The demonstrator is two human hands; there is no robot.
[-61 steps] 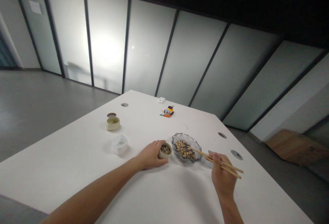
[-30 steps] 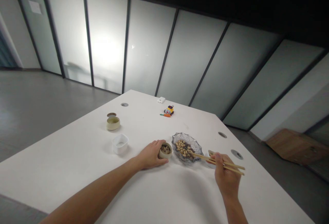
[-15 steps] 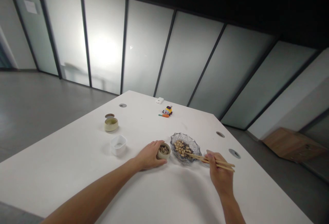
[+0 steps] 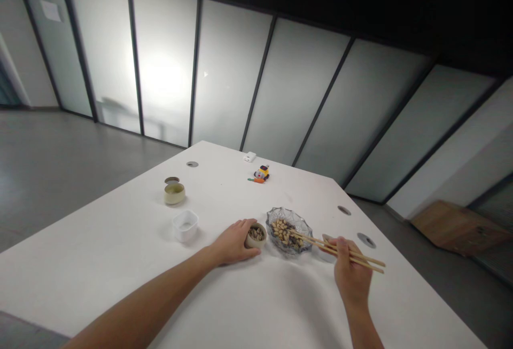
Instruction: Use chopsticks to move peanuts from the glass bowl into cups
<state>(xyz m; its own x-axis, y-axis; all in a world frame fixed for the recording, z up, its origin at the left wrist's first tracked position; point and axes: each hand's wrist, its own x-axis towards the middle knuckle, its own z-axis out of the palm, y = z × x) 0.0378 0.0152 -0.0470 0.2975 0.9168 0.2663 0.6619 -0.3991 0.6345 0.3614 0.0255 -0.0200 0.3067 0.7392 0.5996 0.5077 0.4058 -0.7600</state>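
My left hand [image 4: 234, 241] is wrapped round a small beige cup [image 4: 256, 235] that has nuts in it, resting on the white table [image 4: 120, 263]. Just right of the cup stands a cut-glass bowl [image 4: 289, 230] full of nuts. A pair of wooden chopsticks [image 4: 340, 252] is gripped in my right hand [image 4: 352, 277], and their tips reach into the glass bowl's right side. A small white dish [image 4: 326, 255] lies partly hidden behind my right hand.
Further left stand a white plastic tub [image 4: 185, 225] and a beige bowl [image 4: 175, 193] with a lid behind it. A small toy [image 4: 261, 173] and a white box [image 4: 249, 156] sit near the far edge. Round cable holes [image 4: 365, 240] dot the table's right side.
My right hand has shifted slightly left and back right while the chopstick tips stayed in the glass bowl. My left hand has kept its hold on the cup.
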